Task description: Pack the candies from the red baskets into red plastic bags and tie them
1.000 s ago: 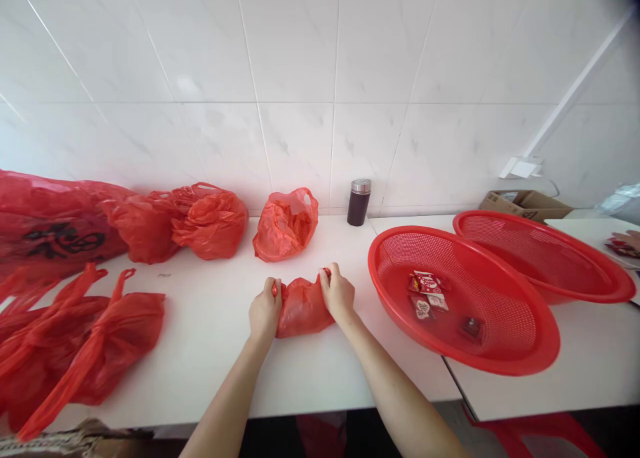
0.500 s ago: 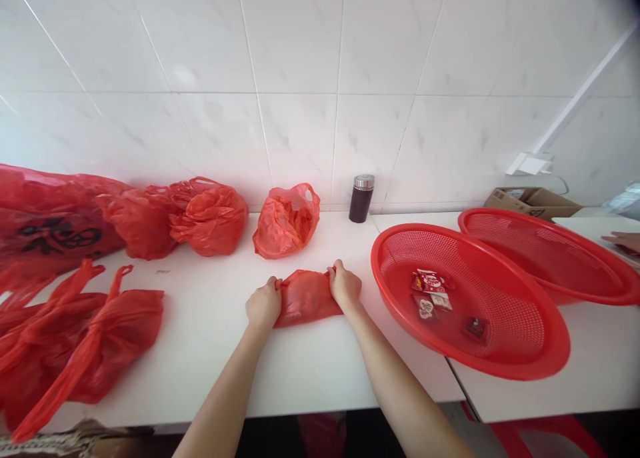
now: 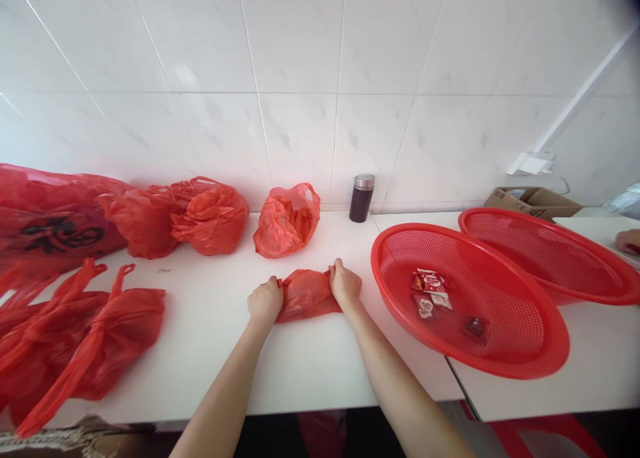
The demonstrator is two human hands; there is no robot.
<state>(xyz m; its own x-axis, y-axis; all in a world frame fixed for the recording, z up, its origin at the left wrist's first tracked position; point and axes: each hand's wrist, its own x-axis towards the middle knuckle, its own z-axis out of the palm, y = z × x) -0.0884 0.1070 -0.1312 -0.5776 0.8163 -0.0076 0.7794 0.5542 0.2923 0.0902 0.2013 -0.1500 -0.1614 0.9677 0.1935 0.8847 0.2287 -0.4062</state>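
Red plastic bag [image 3: 309, 298], one, on the white table [image 3: 190, 358] between left hand [image 3: 266, 299] and right hand [image 3: 346, 287]; contents hard to make out. Each hand closed, gripping one end of it, fingertips partly hidden. Another person's hand [image 3: 630, 240]: cut off at right edge. Red baskets [image 3: 554, 341]: two. Dark tumbler [image 3: 361, 203]: one. Bag's finish: thin, translucent, wrinkled, bulging at the middle.

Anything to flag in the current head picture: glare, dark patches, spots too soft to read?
Head view: a pale glare spot on the tiled wall, left of centre; head view: the top right corner falls into a dark smudge; head view: left hand, right hand and the red bag they grip are evenly lit; head view: small print on the packets is unreadable.
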